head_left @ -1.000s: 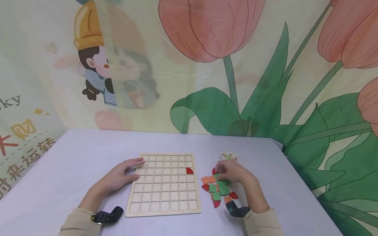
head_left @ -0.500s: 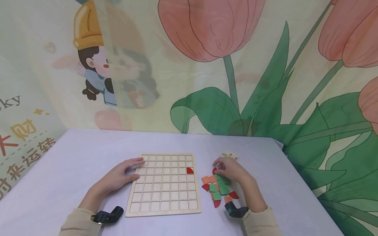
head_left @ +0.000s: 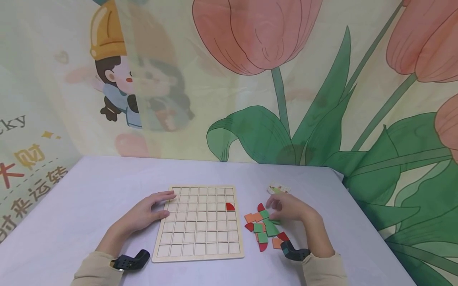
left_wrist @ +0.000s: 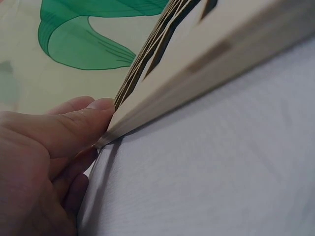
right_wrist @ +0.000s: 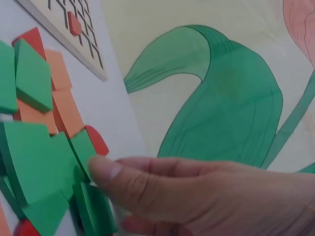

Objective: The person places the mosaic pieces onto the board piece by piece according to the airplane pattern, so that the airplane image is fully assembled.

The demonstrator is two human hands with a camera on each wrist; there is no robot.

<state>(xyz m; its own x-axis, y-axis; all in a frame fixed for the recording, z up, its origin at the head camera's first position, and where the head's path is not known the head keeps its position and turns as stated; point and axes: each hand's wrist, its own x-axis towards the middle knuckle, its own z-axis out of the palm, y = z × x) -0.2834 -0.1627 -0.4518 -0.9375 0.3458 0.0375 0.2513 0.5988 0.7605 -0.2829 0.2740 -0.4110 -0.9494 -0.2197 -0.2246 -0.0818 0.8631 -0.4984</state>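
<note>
My left hand [head_left: 152, 206] rests at the left edge of a pale wooden grid board [head_left: 200, 222]; in the left wrist view the thumb [left_wrist: 102, 104] touches its rim. A red quarter-round piece [head_left: 230, 206] sits in a cell near the board's right side. My right hand [head_left: 288, 206] is over the far right part of a pile of red, orange and green wooden pieces [head_left: 270, 228], fingers loosely bent. In the right wrist view its thumb is beside a green piece [right_wrist: 93, 209], with nothing visible held between thumb and fingers.
Small printed cards [head_left: 273, 188] lie behind the right hand. A white cloth covers the table [head_left: 125, 174]. A printed curtain [head_left: 171, 79] with tulips and a cartoon figure hangs behind it.
My right hand first lifts slightly, then shifts right over the pile, uncovering the red quarter-round piece at the far end. My left hand and the board stay where they were.
</note>
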